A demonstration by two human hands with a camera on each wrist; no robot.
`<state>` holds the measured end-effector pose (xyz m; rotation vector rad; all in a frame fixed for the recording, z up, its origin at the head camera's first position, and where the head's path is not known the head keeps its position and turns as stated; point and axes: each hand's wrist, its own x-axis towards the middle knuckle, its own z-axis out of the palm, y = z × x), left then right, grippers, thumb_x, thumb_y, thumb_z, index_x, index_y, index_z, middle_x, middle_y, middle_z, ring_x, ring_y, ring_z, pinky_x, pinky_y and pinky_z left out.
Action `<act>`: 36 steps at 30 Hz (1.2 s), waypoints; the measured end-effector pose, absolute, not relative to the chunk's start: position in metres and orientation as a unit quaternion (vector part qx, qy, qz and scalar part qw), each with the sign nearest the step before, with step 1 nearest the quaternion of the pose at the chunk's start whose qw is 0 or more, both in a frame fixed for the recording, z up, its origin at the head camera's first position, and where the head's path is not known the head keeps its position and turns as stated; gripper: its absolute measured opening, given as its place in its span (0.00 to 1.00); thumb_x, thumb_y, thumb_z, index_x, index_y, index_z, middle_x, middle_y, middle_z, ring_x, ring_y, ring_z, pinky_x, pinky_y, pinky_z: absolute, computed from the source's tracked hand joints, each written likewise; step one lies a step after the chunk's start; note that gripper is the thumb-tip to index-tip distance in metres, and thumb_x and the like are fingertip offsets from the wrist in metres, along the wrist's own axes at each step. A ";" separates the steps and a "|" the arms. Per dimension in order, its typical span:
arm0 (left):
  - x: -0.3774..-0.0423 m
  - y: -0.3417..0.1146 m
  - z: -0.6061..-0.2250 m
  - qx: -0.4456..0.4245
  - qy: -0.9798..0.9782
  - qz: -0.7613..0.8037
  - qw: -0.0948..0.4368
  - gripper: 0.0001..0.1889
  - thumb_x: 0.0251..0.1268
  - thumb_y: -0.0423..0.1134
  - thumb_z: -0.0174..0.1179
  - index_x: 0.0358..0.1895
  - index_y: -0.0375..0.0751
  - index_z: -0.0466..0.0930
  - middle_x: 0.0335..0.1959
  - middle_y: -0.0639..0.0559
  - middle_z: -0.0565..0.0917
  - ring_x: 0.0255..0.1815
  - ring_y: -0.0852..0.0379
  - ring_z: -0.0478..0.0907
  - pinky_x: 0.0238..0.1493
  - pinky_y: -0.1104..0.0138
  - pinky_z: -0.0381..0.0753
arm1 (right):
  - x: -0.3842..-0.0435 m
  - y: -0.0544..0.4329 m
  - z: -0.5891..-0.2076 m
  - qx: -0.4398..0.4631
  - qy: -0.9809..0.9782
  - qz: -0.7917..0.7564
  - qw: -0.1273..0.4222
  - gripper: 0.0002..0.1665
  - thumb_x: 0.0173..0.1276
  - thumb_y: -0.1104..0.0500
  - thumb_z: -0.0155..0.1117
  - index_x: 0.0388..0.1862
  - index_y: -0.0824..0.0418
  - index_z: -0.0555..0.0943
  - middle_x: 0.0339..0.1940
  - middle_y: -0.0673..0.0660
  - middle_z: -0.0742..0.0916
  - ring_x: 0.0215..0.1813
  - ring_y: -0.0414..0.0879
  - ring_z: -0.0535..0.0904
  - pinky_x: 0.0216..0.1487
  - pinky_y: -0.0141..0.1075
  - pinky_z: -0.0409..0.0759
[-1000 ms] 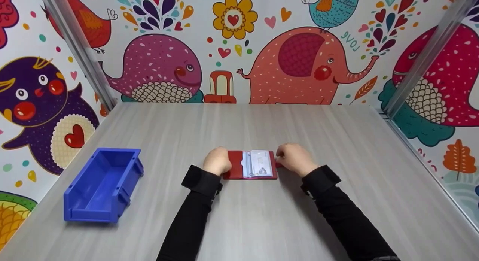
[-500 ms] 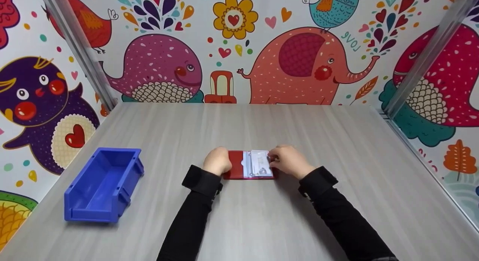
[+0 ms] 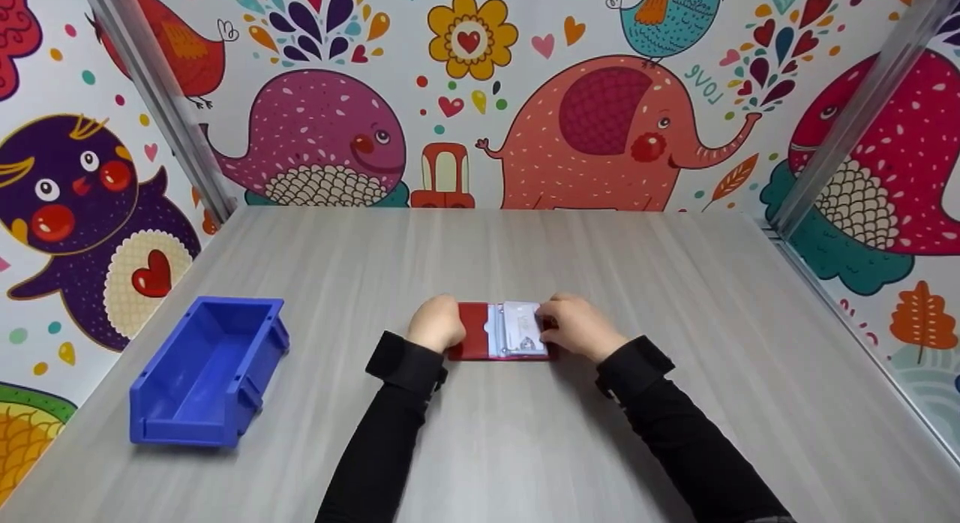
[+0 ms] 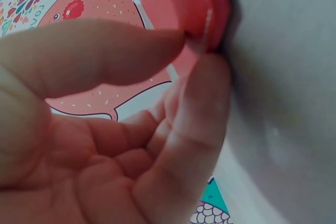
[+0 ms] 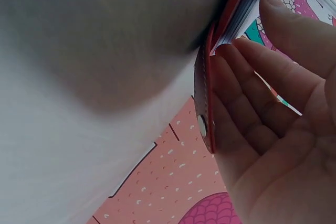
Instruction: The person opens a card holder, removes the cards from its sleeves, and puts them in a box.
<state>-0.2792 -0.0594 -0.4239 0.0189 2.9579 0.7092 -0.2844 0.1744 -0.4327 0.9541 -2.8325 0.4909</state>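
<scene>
1. A red wallet [image 3: 472, 332] lies open on the table [image 3: 487, 448] between a person's hands; print on its white page [image 3: 521, 326] is too small to read.
2. The left hand [image 3: 436, 324] pinches the cover's edge between thumb and finger.
3. The right hand [image 3: 579, 328] touches the pages' outer edge; whether it grips, I cannot tell.
4. Behind, the wall's "LOVE" [image 3: 703, 82] reads backwards.

A pale table [image 3: 495, 440] bears a blue bin [image 3: 206, 377] and red cardholder [image 3: 474, 332].
</scene>
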 end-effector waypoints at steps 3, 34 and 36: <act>-0.279 -0.059 -0.424 0.011 0.972 0.231 0.045 0.12 0.50 0.25 0.62 0.41 0.29 0.80 0.39 0.41 0.83 0.40 0.46 0.79 0.43 0.58 0.80 | -0.284 0.174 -0.433 0.316 -0.934 0.158 0.058 0.13 0.56 0.66 0.75 0.40 0.67 0.84 0.33 0.58 0.82 0.36 0.51 0.77 0.41 0.46 0.78; -0.276 -0.053 -0.417 0.003 0.976 0.215 0.010 0.09 0.52 0.27 0.62 0.39 0.30 0.83 0.42 0.40 0.85 0.42 0.46 0.81 0.45 0.56 0.80 | -0.284 0.174 -0.431 0.312 -0.936 0.159 0.041 0.13 0.56 0.67 0.74 0.42 0.67 0.87 0.37 0.61 0.83 0.41 0.56 0.80 0.47 0.48 0.78; -0.275 -0.051 -0.415 0.006 0.976 0.216 0.001 0.09 0.52 0.26 0.63 0.39 0.30 0.83 0.41 0.40 0.85 0.42 0.45 0.81 0.46 0.56 0.80 | -0.284 0.174 -0.431 0.312 -0.936 0.158 0.042 0.14 0.56 0.67 0.74 0.42 0.67 0.87 0.37 0.60 0.83 0.41 0.56 0.80 0.46 0.48 0.78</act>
